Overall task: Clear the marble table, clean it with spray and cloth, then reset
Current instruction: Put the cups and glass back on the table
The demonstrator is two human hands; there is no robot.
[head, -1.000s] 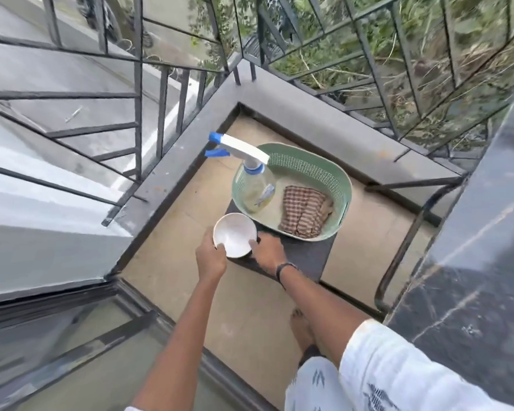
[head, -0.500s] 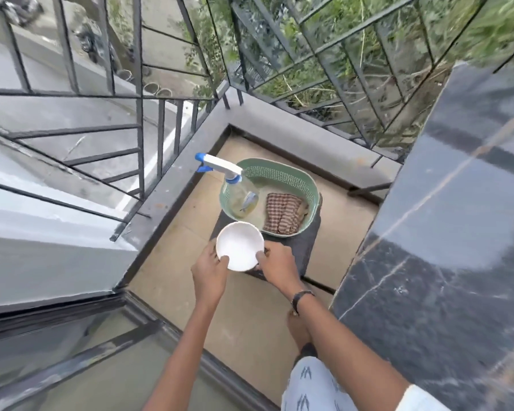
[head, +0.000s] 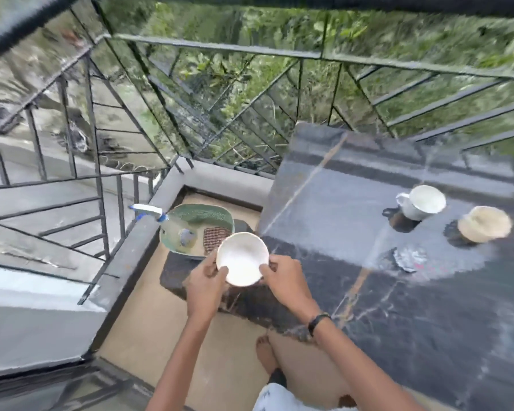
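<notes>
I hold a white bowl point(head: 242, 258) in the air with both hands, above the near-left corner of the dark marble table point(head: 353, 221). My left hand point(head: 206, 284) grips its left rim and my right hand point(head: 285, 281) grips its right rim. On the table at the right stand a white mug point(head: 422, 202) and a beige cup point(head: 484, 223) on dark coasters, with a small crumpled silvery thing point(head: 408, 258) in front of them. Lower left, a green basket point(head: 202, 215) on a dark stool holds a spray bottle point(head: 172, 229) and a checked cloth point(head: 215, 238).
A black metal railing point(head: 220, 93) runs around the balcony, with a grey ledge point(head: 137, 241) below it at the left. The beige tiled floor point(head: 149, 315) lies between ledge and table. My bare foot point(head: 266, 353) stands by the table's near edge.
Both hands have lifted the white bowl up from the dark stool toward the marble table. My view has swung up and right, bringing the tabletop and cups into sight.
</notes>
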